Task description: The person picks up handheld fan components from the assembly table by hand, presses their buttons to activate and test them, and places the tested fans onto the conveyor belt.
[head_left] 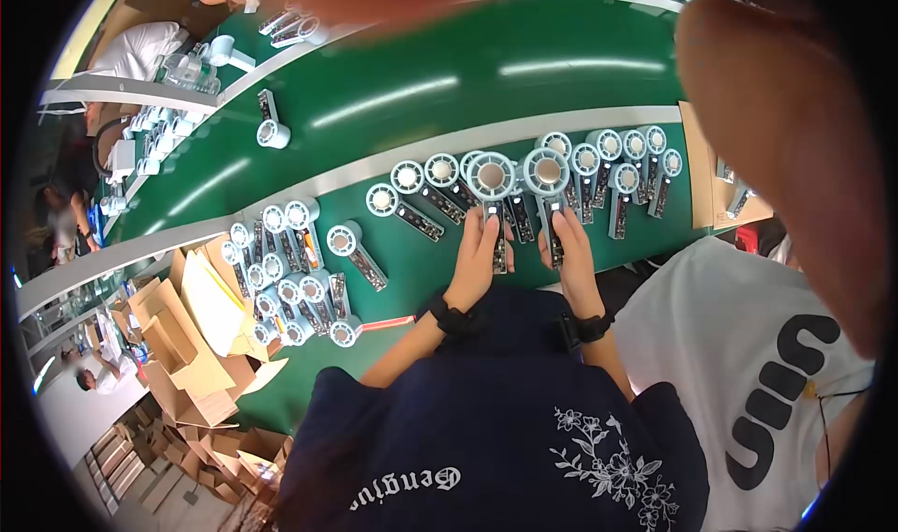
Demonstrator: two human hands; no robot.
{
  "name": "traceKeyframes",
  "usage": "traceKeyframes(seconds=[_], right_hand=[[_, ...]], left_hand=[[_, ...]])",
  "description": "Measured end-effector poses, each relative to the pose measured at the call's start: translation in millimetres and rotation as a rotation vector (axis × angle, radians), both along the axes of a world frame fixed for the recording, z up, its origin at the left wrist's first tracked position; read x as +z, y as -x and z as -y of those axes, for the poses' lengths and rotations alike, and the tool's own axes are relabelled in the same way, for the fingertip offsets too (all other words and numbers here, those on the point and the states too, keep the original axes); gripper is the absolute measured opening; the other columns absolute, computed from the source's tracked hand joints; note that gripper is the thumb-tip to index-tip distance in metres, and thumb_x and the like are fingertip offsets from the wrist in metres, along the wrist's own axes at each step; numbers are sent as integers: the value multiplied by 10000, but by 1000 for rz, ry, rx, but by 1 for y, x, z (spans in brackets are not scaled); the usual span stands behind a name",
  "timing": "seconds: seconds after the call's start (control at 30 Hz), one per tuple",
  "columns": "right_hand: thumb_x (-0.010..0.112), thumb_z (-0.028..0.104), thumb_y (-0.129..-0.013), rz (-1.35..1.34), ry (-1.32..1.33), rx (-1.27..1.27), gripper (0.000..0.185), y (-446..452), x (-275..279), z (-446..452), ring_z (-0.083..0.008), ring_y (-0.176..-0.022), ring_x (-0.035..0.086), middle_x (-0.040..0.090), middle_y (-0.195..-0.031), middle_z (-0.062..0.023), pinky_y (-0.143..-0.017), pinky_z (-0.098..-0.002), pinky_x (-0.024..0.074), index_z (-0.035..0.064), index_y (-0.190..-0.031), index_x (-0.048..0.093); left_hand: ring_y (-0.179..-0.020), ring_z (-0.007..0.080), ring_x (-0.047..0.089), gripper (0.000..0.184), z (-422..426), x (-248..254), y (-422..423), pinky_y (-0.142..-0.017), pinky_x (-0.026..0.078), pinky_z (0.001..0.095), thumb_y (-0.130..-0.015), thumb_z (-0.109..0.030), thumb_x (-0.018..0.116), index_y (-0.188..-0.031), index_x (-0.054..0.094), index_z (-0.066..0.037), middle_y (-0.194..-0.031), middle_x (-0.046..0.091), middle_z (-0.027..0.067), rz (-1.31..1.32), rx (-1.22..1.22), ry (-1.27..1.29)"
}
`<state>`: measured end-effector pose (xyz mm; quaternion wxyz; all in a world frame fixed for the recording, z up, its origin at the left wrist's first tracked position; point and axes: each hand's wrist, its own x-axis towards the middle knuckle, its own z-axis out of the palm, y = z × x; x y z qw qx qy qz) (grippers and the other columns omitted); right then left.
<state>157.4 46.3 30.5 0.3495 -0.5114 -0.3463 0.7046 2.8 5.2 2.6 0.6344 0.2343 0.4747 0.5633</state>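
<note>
My left hand (pixel 475 262) is closed around the handle of a pale blue handheld fan (pixel 491 175), its round head pointing away from me. A second fan (pixel 546 171) of the same kind is in my right hand (pixel 573 262), held side by side with the first. Both handles are open-faced, with dark circuit boards showing. Just beyond my hands, more fans (pixel 408 176) lie on the green table (pixel 365 251), partly hidden behind the held ones. To the right, another group of fans (pixel 625 178) lies close together.
Several fans (pixel 290 291) are grouped at the left, near open cardboard boxes (pixel 180 340). One fan (pixel 272 133) rests beyond the grey rail (pixel 355 170). A person in a white shirt (pixel 739 345) is at my right. Large blurred fingers (pixel 776 139) cover the upper right, close to the camera.
</note>
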Motion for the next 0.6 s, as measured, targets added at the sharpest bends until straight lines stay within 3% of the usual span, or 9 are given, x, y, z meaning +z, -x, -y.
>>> traceKeyframes(seconds=[0.43, 0.6], right_hand=[[482, 246, -967, 17, 51, -98, 190, 5, 11, 2, -45, -508, 454, 524, -654, 25, -450, -188, 328, 67, -1010, 529], [495, 263, -958, 33, 15, -39, 187, -7, -1, -6, -84, -502, 470, 517, -655, -4, -449, -201, 337, 78, -982, 505]], left_hand=[[-551, 131, 546, 205, 3, 17, -4, -475, 458, 250, -1009, -271, 357, -1063, 375, -75, -833, 530, 66, -3, -24, 113], [-542, 132, 543, 242, -4, 4, -7, -469, 457, 248, -1018, -299, 312, -1042, 378, -67, -835, 534, 71, -47, -53, 21]])
